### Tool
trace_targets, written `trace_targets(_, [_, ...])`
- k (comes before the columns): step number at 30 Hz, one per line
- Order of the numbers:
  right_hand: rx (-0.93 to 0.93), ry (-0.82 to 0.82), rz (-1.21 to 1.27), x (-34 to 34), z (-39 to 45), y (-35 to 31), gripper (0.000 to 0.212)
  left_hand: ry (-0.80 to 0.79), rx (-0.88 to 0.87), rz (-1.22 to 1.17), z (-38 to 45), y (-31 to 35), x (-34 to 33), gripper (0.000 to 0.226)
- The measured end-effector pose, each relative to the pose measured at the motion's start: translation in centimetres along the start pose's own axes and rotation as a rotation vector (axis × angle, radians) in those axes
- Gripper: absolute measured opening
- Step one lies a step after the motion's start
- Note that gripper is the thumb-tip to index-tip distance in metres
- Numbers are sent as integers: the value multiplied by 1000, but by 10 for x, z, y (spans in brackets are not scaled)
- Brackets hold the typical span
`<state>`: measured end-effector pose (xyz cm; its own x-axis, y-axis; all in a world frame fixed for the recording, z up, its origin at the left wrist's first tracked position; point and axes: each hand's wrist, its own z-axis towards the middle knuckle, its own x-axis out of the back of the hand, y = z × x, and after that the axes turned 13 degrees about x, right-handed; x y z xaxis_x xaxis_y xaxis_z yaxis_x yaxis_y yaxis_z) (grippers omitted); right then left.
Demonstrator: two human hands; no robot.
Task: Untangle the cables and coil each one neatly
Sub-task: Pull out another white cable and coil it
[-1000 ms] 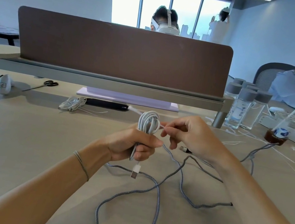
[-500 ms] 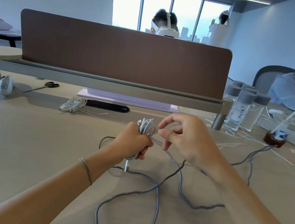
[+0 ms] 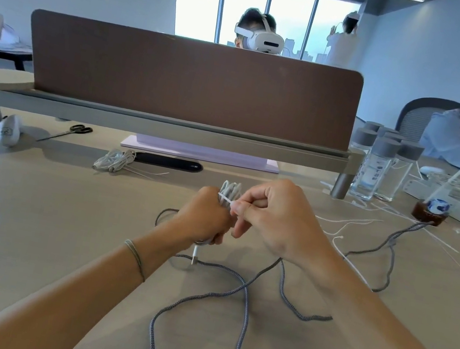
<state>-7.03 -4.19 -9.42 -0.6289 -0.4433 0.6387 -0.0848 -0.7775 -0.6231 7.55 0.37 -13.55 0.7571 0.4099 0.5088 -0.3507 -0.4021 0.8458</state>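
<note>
While gripped, white cable coil [image 3: 230, 192] upright.

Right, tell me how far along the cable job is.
Done: one white bundle lies coiled near the scissors.

In hand: the left hand grips a second white coil while the right hand pinches a thin white tie across it; whether it is fastened cannot be told.

Left: the grey cable sprawls loose over the table, crossing itself, not yet coiled.
</note>
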Motion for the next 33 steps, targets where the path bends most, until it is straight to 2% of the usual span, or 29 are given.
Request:
trace_targets(3, [-50,-84,21,8,1,3,25,-252,80,-272,-1,1,9,24])
trace_targets(6, [-88,-112,82,17,2,7,23,-477,117,-432,-1,1,19,30])
trace_targets(10, [-113,-134,76,29,3,8,20,-709,112,-605,-5,5,26,9])
trace_targets(13, [-104,-144,100,32,4,10,17,-702,146,-660,-5,7,21,16])
trace_targets(18, [-58,-150,203,35,3,15,21,-580,104,-722,-7,7,14,27])
trace_targets(22, [-102,-113,664,48,2,23,45,-620,-15,-811,-10,11,19,15])
trace_targets(24, [-78,-114,864,51,1,26,44,-654,-79,-838,-12,12,20,11])
trace_targets(25, [-44,-116,886,51,1,27,39,-669,-105,-846,-12,11,19,12])
trace_targets(29, [88,-67,730,47,2,26,23,-672,-154,-863,-13,10,16,16])
trace_targets(33, [111,55,447,40,6,22,15,-598,-171,-867,-13,14,15,12])
